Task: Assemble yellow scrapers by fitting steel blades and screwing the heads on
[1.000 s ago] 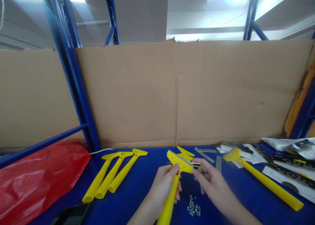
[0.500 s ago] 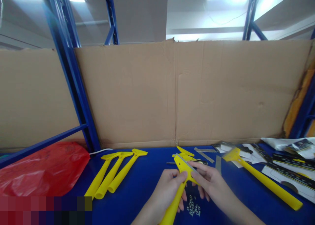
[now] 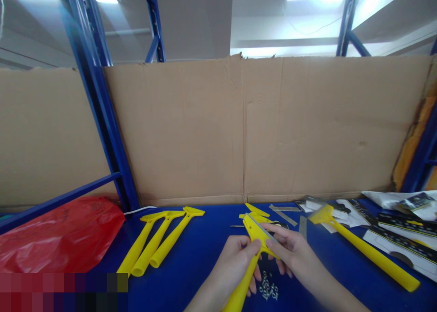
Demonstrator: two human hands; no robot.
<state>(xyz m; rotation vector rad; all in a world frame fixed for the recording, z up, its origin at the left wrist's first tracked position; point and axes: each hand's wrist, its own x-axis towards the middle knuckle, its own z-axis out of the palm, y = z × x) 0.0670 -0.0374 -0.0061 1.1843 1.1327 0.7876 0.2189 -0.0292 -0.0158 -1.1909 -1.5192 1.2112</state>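
A yellow scraper [image 3: 243, 282] is held in front of me, its wide head tilted up and a grey metal strip along the head's far right edge. My left hand [image 3: 229, 263] is closed round the neck of its handle, the thumb on the base of the head. At the right side of the head, my right hand [image 3: 296, 253] pinches it, thumb on top and a finger along the strip. Small screws and nuts [image 3: 269, 287] lie on the blue table just below my hands. Loose yellow head pieces [image 3: 256, 210] rest beyond the scraper.
Three yellow handles [image 3: 172, 239] lie to the left, near a red plastic bag [image 3: 64, 234]. Metal blades [image 3: 302, 227], another yellow scraper [image 3: 375, 258] and printed packaging [image 3: 403, 248] are on the right. A cardboard wall [image 3: 191, 134] stands behind.
Both hands and the scraper have shifted very slightly to the right and down. The grip looks the same.
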